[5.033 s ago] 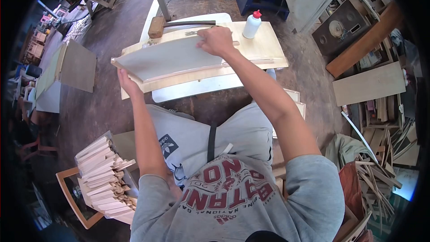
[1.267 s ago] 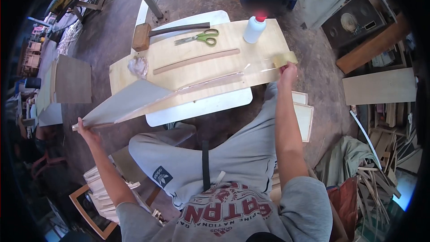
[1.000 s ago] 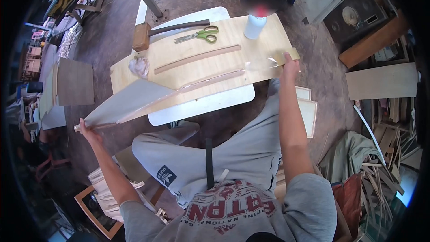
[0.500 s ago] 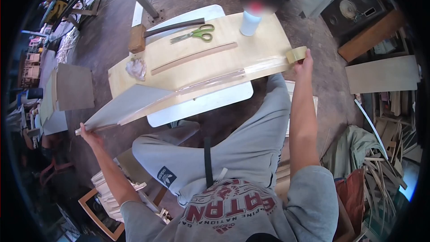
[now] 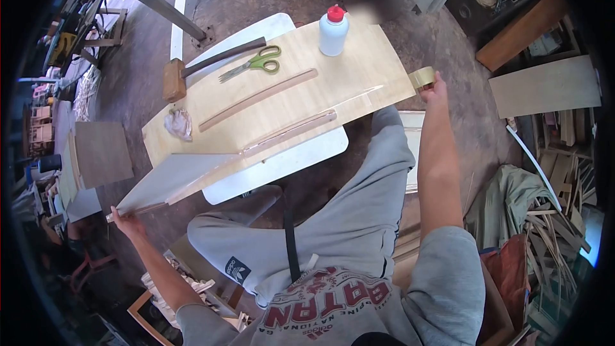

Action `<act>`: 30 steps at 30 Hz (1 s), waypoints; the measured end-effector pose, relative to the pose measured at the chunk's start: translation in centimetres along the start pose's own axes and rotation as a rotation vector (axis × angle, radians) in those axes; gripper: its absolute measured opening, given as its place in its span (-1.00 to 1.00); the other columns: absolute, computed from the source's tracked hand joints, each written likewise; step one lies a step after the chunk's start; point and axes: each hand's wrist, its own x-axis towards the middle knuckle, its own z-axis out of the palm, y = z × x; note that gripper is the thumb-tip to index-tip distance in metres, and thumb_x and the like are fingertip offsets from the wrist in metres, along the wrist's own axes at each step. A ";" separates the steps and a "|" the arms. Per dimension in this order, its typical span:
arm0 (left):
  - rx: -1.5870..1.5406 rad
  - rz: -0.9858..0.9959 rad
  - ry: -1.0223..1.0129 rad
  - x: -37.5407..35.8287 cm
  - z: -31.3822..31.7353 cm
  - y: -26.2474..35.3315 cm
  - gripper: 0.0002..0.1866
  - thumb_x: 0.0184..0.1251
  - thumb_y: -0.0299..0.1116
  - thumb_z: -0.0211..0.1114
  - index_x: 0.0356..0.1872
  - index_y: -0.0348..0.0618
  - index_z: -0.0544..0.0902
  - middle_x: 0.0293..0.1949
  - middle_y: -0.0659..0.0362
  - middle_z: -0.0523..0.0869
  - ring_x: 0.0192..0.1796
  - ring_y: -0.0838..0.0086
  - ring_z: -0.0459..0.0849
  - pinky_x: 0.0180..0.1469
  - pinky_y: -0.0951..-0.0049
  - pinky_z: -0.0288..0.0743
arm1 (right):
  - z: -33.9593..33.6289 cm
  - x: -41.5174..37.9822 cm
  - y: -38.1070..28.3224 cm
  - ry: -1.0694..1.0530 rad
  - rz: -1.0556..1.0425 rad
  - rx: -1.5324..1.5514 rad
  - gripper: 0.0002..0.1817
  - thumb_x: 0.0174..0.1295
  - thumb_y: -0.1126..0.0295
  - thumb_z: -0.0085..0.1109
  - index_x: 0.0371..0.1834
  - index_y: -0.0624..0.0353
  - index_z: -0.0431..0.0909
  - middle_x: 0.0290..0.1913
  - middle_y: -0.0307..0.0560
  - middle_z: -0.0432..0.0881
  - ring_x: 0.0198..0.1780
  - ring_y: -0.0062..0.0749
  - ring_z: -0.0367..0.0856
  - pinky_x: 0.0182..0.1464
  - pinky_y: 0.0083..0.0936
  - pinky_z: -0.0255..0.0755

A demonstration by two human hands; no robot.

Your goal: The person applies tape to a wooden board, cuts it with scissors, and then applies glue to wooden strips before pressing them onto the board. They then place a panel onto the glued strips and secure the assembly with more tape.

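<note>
My left hand (image 5: 130, 223) is closed on the far left end of a thin grey panel (image 5: 182, 176) edged with a wooden strip. The panel overlaps a pale plywood board (image 5: 371, 57) near its front edge. In my right hand (image 5: 434, 90) is a roll of tape (image 5: 423, 77), just past the board's right edge. Shiny clear tape (image 5: 365, 97) runs from near the roll toward a taped wooden strip (image 5: 288, 131); whether it lies flat on the plywood is hard to tell.
On the plywood are green-handled scissors (image 5: 259, 61), a loose wooden strip (image 5: 256, 99), a red-capped white bottle (image 5: 333, 35) and a crumpled clear wad (image 5: 178, 124). A wooden-headed mallet (image 5: 173, 80) lies at its far left edge. White tabletop (image 5: 275, 163) shows beneath; scrap wood (image 5: 557, 224) is at right.
The view has shifted, so the board and the things on it appear farther left. My right hand with the tape roll has moved slightly outward from the board's right edge. My left hand keeps its grip.
</note>
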 end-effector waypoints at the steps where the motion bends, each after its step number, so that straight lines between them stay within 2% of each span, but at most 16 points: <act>1: 0.001 -0.004 0.006 -0.2 0.3 0.0 -0.52 0.46 0.06 0.29 0.06 -0.19 0.58 0.02 0.13 0.68 0.12 0.32 0.60 0.24 0.25 0.38 | 0.0 0.1 0.3 -0.009 0.031 -0.033 -0.66 0.46 0.31 0.19 0.19 0.26 0.51 0.04 0.02 0.67 0.05 -0.06 0.70 0.17 0.01 0.60; 2: 0.004 -0.008 0.012 -0.3 0.5 0.2 -0.51 0.45 0.06 0.29 0.06 -0.19 0.58 0.02 0.13 0.68 0.13 0.33 0.60 0.24 0.25 0.38 | 0.0 0.0 0.5 -0.016 0.064 -0.068 -0.65 0.47 0.29 0.19 0.20 0.24 0.51 0.04 0.01 0.67 0.02 -0.06 0.71 0.14 0.01 0.62; 5: 0.019 -0.006 -0.004 0.0 -0.2 0.2 -0.50 0.44 0.07 0.30 0.07 -0.18 0.57 0.01 0.15 0.67 0.13 0.33 0.59 0.24 0.26 0.36 | -2.3 4.3 2.6 -0.030 -0.033 -0.102 -0.62 0.54 0.16 0.09 0.21 0.21 0.50 0.10 0.02 0.67 0.06 -0.04 0.70 0.16 0.10 0.60; 9: 0.023 0.008 -0.008 -0.1 -0.7 -0.4 -0.51 0.43 0.07 0.31 0.09 -0.13 0.54 0.01 0.18 0.64 0.15 0.37 0.55 0.27 0.27 0.29 | -1.6 1.9 5.1 0.006 0.063 -0.078 -0.49 0.61 0.01 -0.12 0.25 0.24 0.50 0.21 0.08 0.64 0.23 -0.02 0.65 0.32 0.16 0.51; 13: 0.007 0.045 -0.023 0.0 -1.5 -0.5 -0.55 0.41 0.04 0.34 0.10 -0.05 0.52 0.00 0.23 0.61 0.14 0.40 0.54 0.26 0.26 0.30 | -1.7 1.4 5.4 -0.044 0.078 -0.140 -0.41 0.59 -0.10 -0.15 0.28 0.23 0.47 0.21 0.08 0.64 0.20 0.01 0.67 0.27 0.16 0.56; 15: 0.013 0.066 0.004 -0.5 -0.7 -0.7 -0.55 0.40 0.01 0.35 0.10 -0.05 0.52 -0.01 0.23 0.60 0.13 0.41 0.54 0.25 0.25 0.32 | -2.0 0.3 5.1 -0.092 0.105 -0.157 -0.45 0.59 -0.06 -0.13 0.19 0.23 0.55 0.13 0.10 0.68 0.18 0.00 0.68 0.23 0.13 0.59; 18: 0.015 0.084 -0.018 0.7 -2.1 -1.6 -0.54 0.34 -0.05 0.40 0.10 -0.06 0.50 -0.05 0.24 0.57 0.10 0.41 0.53 0.22 0.23 0.37 | -2.1 -3.4 5.9 0.055 -0.230 -0.503 -0.53 0.52 0.06 0.03 0.12 0.27 0.61 0.00 0.04 0.75 -0.01 -0.16 0.74 0.00 -0.15 0.68; 19: 0.035 0.164 0.032 -1.0 -0.2 -1.1 -0.54 0.29 -0.08 0.45 0.06 -0.05 0.50 -0.08 0.25 0.55 0.08 0.42 0.53 0.22 0.23 0.38 | -1.2 -6.2 6.2 0.130 -0.395 -0.560 -0.59 0.49 0.15 0.08 0.09 0.31 0.62 -0.02 0.01 0.75 -0.04 -0.21 0.74 -0.02 -0.23 0.67; 21: 0.045 0.171 0.083 -1.1 0.1 -1.5 -0.34 0.22 -0.07 0.53 0.18 -0.14 0.36 0.05 0.15 0.49 0.16 0.37 0.49 0.30 0.21 0.33 | 3.3 -13.1 6.5 0.271 -0.751 -0.647 -0.70 0.44 0.35 0.18 0.05 0.39 0.63 -0.07 -0.04 0.76 -0.09 -0.31 0.73 -0.07 -0.38 0.66; 23: 0.078 0.203 0.128 -2.0 1.0 -1.3 -0.20 0.20 -0.05 0.56 0.27 -0.20 0.25 0.15 0.08 0.43 0.24 0.32 0.44 0.38 0.20 0.28 | 8.3 -18.8 10.7 -0.267 -0.862 -0.563 -0.73 0.38 0.49 0.24 0.08 0.39 0.63 -0.02 -0.07 0.75 -0.04 -0.36 0.72 0.05 -0.42 0.62; 24: 0.084 0.212 0.142 -2.8 2.1 -1.1 -0.14 0.19 -0.04 0.56 0.30 -0.22 0.20 0.19 0.05 0.41 0.28 0.30 0.42 0.41 0.20 0.24 | 10.8 -23.9 12.9 -0.460 -0.973 -0.717 -0.72 0.40 0.52 0.18 0.14 0.33 0.63 0.06 -0.07 0.73 0.04 -0.39 0.69 0.13 -0.44 0.57; 25: 0.117 0.186 0.127 -3.3 2.6 -0.7 -0.12 0.24 0.02 0.52 0.34 -0.20 0.17 0.22 0.09 0.40 0.33 0.31 0.40 0.45 0.26 0.20 | 13.4 -32.0 14.7 -0.789 -0.962 -0.698 -0.73 0.43 0.54 0.17 0.16 0.26 0.65 0.09 -0.11 0.72 0.07 -0.46 0.68 0.18 -0.47 0.54; 27: 0.147 0.196 0.121 -3.0 2.7 -0.7 -0.13 0.23 0.01 0.53 0.34 -0.20 0.18 0.21 0.09 0.41 0.31 0.31 0.42 0.43 0.26 0.23 | 16.5 -43.9 18.9 -1.292 -0.882 -0.746 -0.71 0.38 0.53 0.23 0.14 0.15 0.68 0.08 -0.12 0.75 0.14 -0.37 0.69 0.24 -0.39 0.51; 28: 0.161 0.197 0.125 -2.9 2.7 -1.0 -0.13 0.23 0.01 0.54 0.33 -0.19 0.19 0.21 0.10 0.42 0.30 0.32 0.43 0.42 0.26 0.25 | 17.8 -48.4 20.4 -1.516 -1.124 -0.785 -0.72 0.34 0.50 0.27 0.10 0.16 0.68 0.06 -0.06 0.76 0.14 -0.25 0.70 0.23 -0.33 0.52; 30: 0.159 0.192 0.122 -2.9 2.7 -1.1 -0.08 0.17 0.00 0.58 0.33 -0.26 0.20 0.22 0.03 0.42 0.33 0.28 0.41 0.46 0.20 0.20 | 19.5 -55.2 24.3 -1.715 -1.350 -0.884 -0.71 0.28 0.40 0.28 0.07 0.10 0.69 0.03 -0.02 0.75 0.12 -0.13 0.67 0.18 -0.18 0.54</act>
